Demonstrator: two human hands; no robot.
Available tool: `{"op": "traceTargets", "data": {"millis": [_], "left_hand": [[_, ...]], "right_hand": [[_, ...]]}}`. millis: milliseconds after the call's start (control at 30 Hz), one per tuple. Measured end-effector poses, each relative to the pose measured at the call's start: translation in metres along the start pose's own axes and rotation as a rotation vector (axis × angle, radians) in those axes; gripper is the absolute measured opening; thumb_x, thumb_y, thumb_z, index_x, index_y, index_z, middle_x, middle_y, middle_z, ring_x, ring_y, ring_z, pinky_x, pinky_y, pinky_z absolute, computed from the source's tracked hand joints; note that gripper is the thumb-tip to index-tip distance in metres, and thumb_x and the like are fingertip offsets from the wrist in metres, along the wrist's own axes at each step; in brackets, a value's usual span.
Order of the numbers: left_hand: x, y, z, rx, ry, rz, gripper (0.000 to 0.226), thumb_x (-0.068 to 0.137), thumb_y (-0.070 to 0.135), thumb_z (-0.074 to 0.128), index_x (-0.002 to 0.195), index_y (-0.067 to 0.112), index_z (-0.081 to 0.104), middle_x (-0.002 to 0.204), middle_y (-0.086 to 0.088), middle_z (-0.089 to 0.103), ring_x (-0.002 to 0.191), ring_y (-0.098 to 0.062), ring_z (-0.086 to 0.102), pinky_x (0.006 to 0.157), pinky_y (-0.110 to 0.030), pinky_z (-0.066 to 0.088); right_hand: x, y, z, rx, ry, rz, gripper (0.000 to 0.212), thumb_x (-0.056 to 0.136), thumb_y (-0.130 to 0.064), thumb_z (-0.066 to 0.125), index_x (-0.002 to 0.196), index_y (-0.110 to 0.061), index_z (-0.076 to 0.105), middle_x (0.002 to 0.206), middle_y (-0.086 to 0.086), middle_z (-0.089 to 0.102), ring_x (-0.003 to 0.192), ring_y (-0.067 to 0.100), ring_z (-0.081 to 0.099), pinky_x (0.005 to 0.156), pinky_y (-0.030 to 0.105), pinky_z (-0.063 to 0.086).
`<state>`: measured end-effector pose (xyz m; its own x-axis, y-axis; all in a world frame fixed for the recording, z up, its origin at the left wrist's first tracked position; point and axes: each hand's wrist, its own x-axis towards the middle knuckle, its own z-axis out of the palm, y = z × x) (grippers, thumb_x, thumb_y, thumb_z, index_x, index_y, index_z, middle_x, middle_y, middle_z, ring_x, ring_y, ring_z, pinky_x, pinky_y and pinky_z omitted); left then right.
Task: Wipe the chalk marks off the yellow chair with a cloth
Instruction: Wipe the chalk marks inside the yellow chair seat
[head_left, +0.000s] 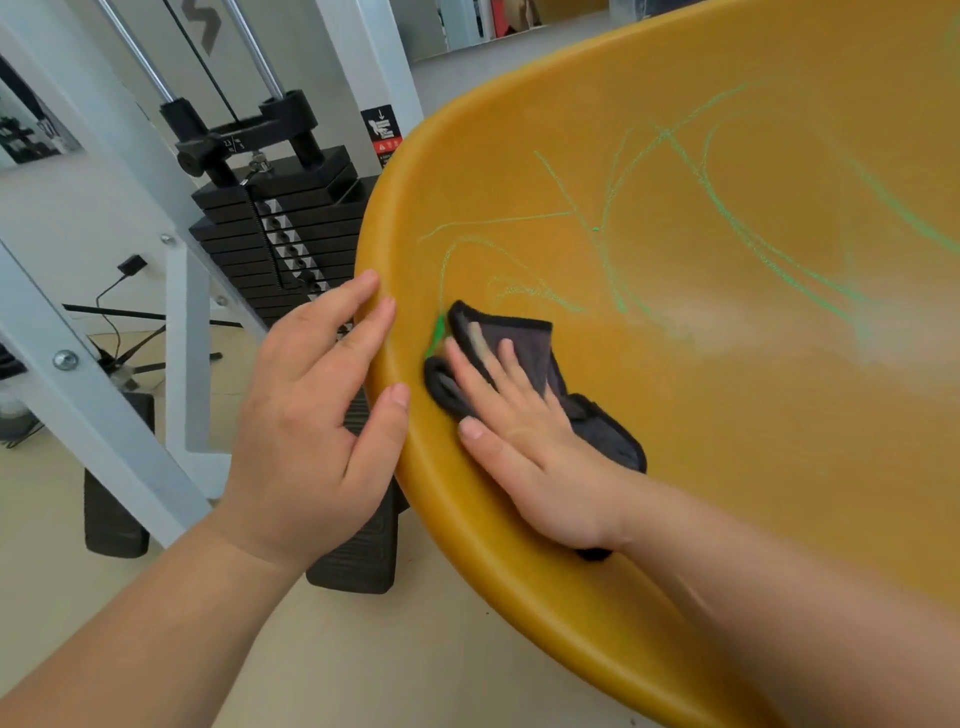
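Chair (727, 467): one yellow moulded shell, filling the right of the view, its rounded rim curving from upper right down to the lower centre. Open shell surface was noted to the right of and above the cloth (530, 340); to the left the cloth lay close to the rim. One dark grey cloth, crumpled and black-edged, was seen lying flat inside the shell near the left rim. The right hand (524, 441) was laid palm-down on the cloth, fingers straight and spread apart, pressing it to the surface; nothing was clamped. The left hand (311, 415) was rested on the outer rim just left of the cloth, fingers straight and slightly apart, thumb tip on the rim edge, not curled round it. Two hands and both bare forearms were counted. Chalk marks (595, 228): green, several crossing and looping strokes across the shell, too tangled for a count; one thick green smear was touching the cloth's upper left corner. A pale hazy patch was noted on the shell right of the cloth. Behind the rim one black weight stack (280, 228) was recorded, with two chrome rods and a white steel frame (104, 364) on two black feet. The floor (363, 649) was pale and smooth.
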<state>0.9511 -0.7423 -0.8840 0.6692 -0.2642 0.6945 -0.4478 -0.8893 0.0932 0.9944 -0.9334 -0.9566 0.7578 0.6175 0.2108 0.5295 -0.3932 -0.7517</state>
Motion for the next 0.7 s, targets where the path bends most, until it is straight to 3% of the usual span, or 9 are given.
{"op": "traceTargets", "data": {"millis": [67,200,267,333,400,500,567,633,700], "left_hand": [[0.001,0.001,0.001,0.003,0.003,-0.012,0.050,0.093,0.023,0.053,0.135,-0.004,0.056,0.145,-0.016,0.049,0.136,-0.028,0.045,0.113,-0.047,0.038],[0.001,0.001,0.000,0.003,-0.011,-0.010,0.051,0.094,0.023,0.053,0.136,-0.005,0.054,0.146,-0.018,0.049,0.137,-0.030,0.045,0.109,-0.055,0.040],[0.001,0.002,-0.001,0.005,-0.025,-0.009,0.051,0.095,0.024,0.052,0.138,-0.005,0.053,0.147,-0.018,0.048,0.137,-0.030,0.044,0.109,-0.055,0.040],[0.000,0.002,-0.002,0.004,-0.042,-0.009,0.052,0.096,0.025,0.051,0.139,-0.004,0.052,0.148,-0.018,0.047,0.138,-0.030,0.043,0.109,-0.056,0.039],[0.000,0.001,-0.002,0.004,-0.050,-0.007,0.052,0.096,0.025,0.052,0.140,-0.003,0.052,0.149,-0.016,0.046,0.138,-0.029,0.043,0.109,-0.055,0.039],[0.004,0.000,-0.002,-0.004,-0.044,-0.011,0.054,0.093,0.027,0.054,0.138,-0.002,0.054,0.147,-0.014,0.047,0.137,-0.027,0.043,0.112,-0.051,0.037],[0.013,0.002,-0.002,0.008,-0.054,-0.033,0.057,0.092,0.032,0.054,0.139,-0.001,0.054,0.147,-0.014,0.048,0.137,-0.029,0.043,0.114,-0.048,0.034],[0.024,0.005,-0.003,0.040,-0.091,-0.111,0.064,0.092,0.041,0.052,0.144,0.004,0.050,0.153,-0.010,0.043,0.143,-0.026,0.038,0.118,-0.047,0.030],[0.041,0.011,-0.006,0.066,-0.155,-0.218,0.073,0.091,0.053,0.047,0.151,0.013,0.041,0.160,-0.003,0.033,0.148,-0.019,0.027,0.121,-0.042,0.023]], "right_hand": [[-0.002,0.040,-0.011,-0.149,0.007,0.075,0.053,0.101,-0.066,0.008,0.150,-0.060,-0.012,0.161,-0.028,-0.027,0.151,0.006,-0.028,0.122,0.043,-0.017],[-0.010,0.129,-0.058,-0.467,0.121,0.611,0.068,0.089,-0.080,-0.004,0.153,-0.058,-0.008,0.167,-0.010,-0.021,0.156,0.024,-0.017,0.123,0.058,-0.008],[-0.018,0.144,-0.074,-0.466,0.161,0.791,0.069,0.093,-0.076,-0.002,0.157,-0.052,-0.004,0.168,-0.006,-0.020,0.155,0.027,-0.018,0.122,0.060,-0.010],[-0.011,0.133,-0.070,-0.371,0.169,0.854,0.072,0.094,-0.075,0.001,0.159,-0.046,-0.006,0.168,-0.002,-0.022,0.154,0.030,-0.021,0.121,0.062,-0.010],[0.005,0.100,-0.047,-0.256,0.125,0.780,0.077,0.092,-0.076,0.003,0.160,-0.041,-0.010,0.167,-0.003,-0.025,0.153,0.032,-0.023,0.121,0.064,-0.009],[0.015,0.028,-0.006,-0.078,0.049,0.394,0.085,0.083,-0.086,-0.001,0.156,-0.046,-0.017,0.162,-0.016,-0.033,0.150,0.022,-0.031,0.118,0.057,-0.014],[0.009,-0.006,0.005,0.047,0.048,0.173,0.076,0.086,-0.083,0.002,0.153,-0.053,-0.019,0.158,-0.027,-0.034,0.147,0.011,-0.036,0.116,0.048,-0.018],[0.002,-0.007,0.002,0.063,0.013,0.060,0.066,0.093,-0.077,0.005,0.151,-0.058,-0.017,0.157,-0.033,-0.033,0.145,0.004,-0.037,0.116,0.043,-0.021],[-0.002,0.022,-0.009,-0.084,-0.001,0.074,0.063,0.090,-0.080,-0.001,0.149,-0.062,-0.016,0.158,-0.031,-0.032,0.148,0.005,-0.034,0.119,0.044,-0.021]]}}
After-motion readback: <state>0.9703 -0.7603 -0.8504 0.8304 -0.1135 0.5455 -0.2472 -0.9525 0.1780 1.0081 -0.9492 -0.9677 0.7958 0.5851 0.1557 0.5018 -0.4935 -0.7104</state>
